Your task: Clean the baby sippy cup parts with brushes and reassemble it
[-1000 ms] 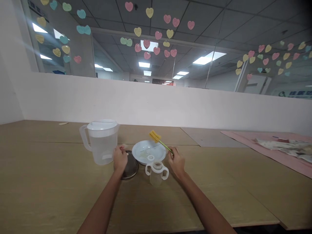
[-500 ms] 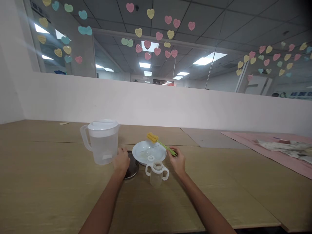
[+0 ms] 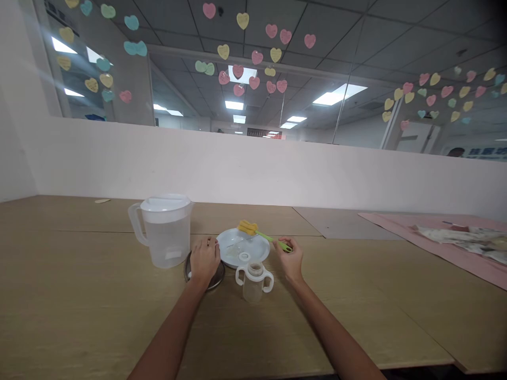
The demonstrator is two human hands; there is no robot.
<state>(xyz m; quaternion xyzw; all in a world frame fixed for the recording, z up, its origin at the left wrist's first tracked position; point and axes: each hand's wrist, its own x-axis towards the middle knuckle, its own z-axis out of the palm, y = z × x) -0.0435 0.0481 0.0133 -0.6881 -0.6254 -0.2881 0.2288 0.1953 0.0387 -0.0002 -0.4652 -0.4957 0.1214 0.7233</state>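
Yellow sponge brush (image 3: 249, 228) rests on the white plate (image 3: 259, 250), handle pinched by the right hand (image 3: 289, 259); left hand (image 3: 205, 259) lies flat on the metal lid (image 3: 216, 276); handled bottle (image 3: 254, 279) stands unwashed on the counter (image 3: 79, 295).

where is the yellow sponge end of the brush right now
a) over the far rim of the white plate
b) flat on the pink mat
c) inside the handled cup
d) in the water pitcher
a: the yellow sponge end sits at the far rim of the white plate, while the right hand pinches the green handle; the handled cup and the pitcher have no brush in them.
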